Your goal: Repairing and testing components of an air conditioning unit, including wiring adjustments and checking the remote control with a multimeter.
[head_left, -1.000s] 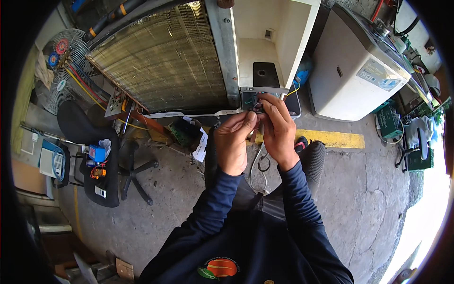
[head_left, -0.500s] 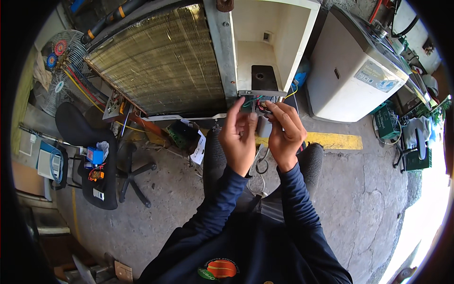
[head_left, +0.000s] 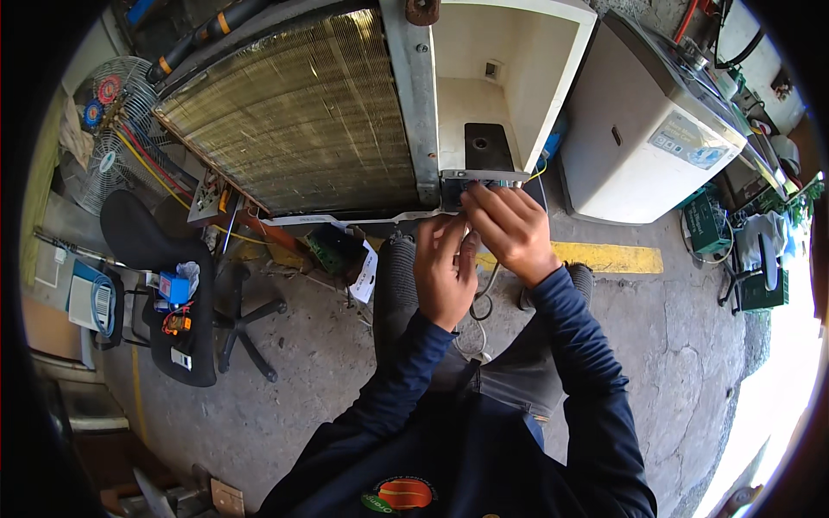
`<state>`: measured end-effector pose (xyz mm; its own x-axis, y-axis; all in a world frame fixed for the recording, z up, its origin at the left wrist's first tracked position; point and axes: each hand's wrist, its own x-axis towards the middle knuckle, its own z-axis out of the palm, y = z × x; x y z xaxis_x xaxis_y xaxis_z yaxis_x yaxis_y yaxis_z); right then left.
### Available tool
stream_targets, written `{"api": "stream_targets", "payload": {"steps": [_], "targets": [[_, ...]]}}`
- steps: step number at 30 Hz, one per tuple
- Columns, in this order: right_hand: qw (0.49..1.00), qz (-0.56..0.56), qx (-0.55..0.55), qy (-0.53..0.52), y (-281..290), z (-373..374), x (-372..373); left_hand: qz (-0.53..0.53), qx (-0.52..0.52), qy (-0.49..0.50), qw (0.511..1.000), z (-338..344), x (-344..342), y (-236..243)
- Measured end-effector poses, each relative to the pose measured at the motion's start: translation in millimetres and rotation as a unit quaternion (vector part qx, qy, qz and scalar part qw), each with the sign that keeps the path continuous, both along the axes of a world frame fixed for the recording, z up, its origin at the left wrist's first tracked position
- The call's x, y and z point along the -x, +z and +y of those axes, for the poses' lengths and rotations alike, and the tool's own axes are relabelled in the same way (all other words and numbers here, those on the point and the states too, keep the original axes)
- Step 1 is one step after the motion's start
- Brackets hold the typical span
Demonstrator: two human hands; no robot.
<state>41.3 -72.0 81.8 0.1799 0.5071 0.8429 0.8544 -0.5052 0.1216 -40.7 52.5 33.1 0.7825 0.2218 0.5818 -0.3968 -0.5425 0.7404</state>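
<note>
An opened air-conditioner unit point(head_left: 414, 112) stands in front of me, with a gold finned coil point(head_left: 302, 121) on its left and a white compartment point(head_left: 509, 78) on its right. At the compartment's lower edge sits a small electrical part point(head_left: 471, 183) with wires. My right hand point(head_left: 509, 229) has its fingertips on that part, fingers curled. My left hand point(head_left: 445, 268) is just below and to the left, fingers bent up toward the same part. Whether either hand grips a wire is hidden by the fingers. A grey cable point(head_left: 484, 298) hangs down between my knees.
A white appliance point(head_left: 648, 129) stands to the right, behind a yellow floor stripe point(head_left: 604, 256). A black office chair point(head_left: 164, 285) with small tools on it is at the left, a fan point(head_left: 112, 129) behind it. Green crates point(head_left: 708, 224) lie at the far right. Loose parts point(head_left: 332, 246) lie under the coil.
My view has shifted a little. Both hands have stayed at the small part; my left hand has dropped slightly lower, and my right hand's fingers have spread over the part.
</note>
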Motion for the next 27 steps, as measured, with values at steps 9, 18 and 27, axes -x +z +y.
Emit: {"api": "stream_targets", "payload": {"steps": [9, 18, 27], "targets": [[0.957, -0.028, 0.260, -0.124, 13, 6, 5, -0.118, -0.171, 0.110, 0.972, 14, -9, 1], [0.981, 0.024, 0.137, -0.136, 11, 15, 33, -0.069, -0.136, 0.115, 0.982, 9, 3, -13], [0.959, 0.192, -0.075, -0.195, -42, -22, 82, -0.205, -0.214, 0.129, 0.946, 27, -40, 16]]}}
